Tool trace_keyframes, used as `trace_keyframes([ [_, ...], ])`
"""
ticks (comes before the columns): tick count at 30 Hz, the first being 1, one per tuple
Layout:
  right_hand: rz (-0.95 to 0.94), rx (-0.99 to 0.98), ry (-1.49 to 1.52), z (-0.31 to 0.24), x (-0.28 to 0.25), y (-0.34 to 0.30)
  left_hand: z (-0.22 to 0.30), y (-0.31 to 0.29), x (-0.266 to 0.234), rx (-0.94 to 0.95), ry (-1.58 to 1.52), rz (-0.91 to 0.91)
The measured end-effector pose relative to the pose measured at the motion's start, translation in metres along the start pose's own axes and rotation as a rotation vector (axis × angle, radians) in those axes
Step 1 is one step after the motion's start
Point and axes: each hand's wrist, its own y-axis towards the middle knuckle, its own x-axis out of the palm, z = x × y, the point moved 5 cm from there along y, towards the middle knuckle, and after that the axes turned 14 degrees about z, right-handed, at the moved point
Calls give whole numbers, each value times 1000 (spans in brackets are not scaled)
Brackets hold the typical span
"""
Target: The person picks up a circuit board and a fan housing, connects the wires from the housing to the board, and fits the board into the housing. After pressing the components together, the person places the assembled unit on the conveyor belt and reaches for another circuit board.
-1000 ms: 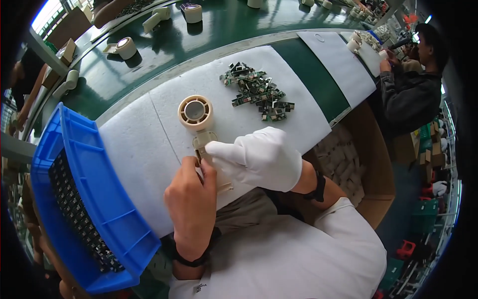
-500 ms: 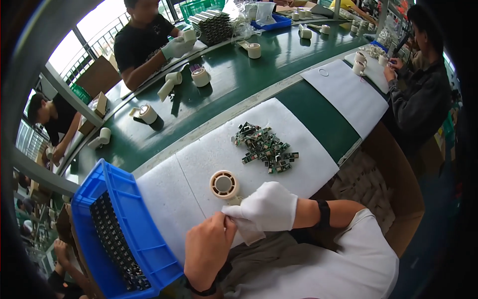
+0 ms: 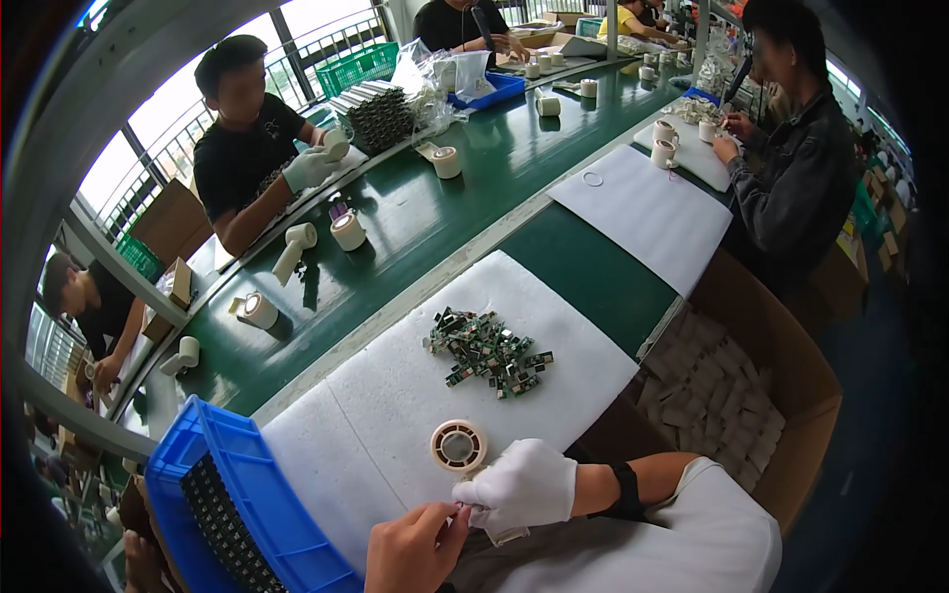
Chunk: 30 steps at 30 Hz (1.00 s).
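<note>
My right hand (image 3: 524, 484), in a white glove, is wrapped round the handle of a cream handheld appliance. Its round head (image 3: 459, 448) has a ring of slots about a grey centre and faces up over the white foam sheet. Beside the gloved fingers, my bare left hand (image 3: 419, 549) has thumb and forefinger pinched together by the handle. Something tiny and reddish shows at those fingertips, too small to name. Most of the handle is hidden by the glove; its end shows below. A heap of small green circuit boards (image 3: 489, 351) lies beyond the head.
A blue crate (image 3: 287, 509) with rows of dark boards stands at left. At right is a cardboard box (image 3: 791, 395) of pale parts. Across the green conveyor (image 3: 395, 232), carrying cream appliances (image 3: 348, 229), a person (image 3: 252, 148) works; another (image 3: 801, 158) sits at right.
The view has shifted, so the line appears lower and further left. My left hand has drawn down a little from the glove, its fingertips still pinched by the handle. My right hand keeps its hold.
</note>
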Motion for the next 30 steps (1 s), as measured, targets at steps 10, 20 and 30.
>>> trace_keyframes([
  [10,229,-24,-20,14,2,-23,-26,52,7,-118,-398,326],
  [20,267,-58,86,14,2,-25,-60,101,44,-232,-429,21],
  [30,233,-36,71,15,0,-19,-50,131,61,-189,-259,-14],
])
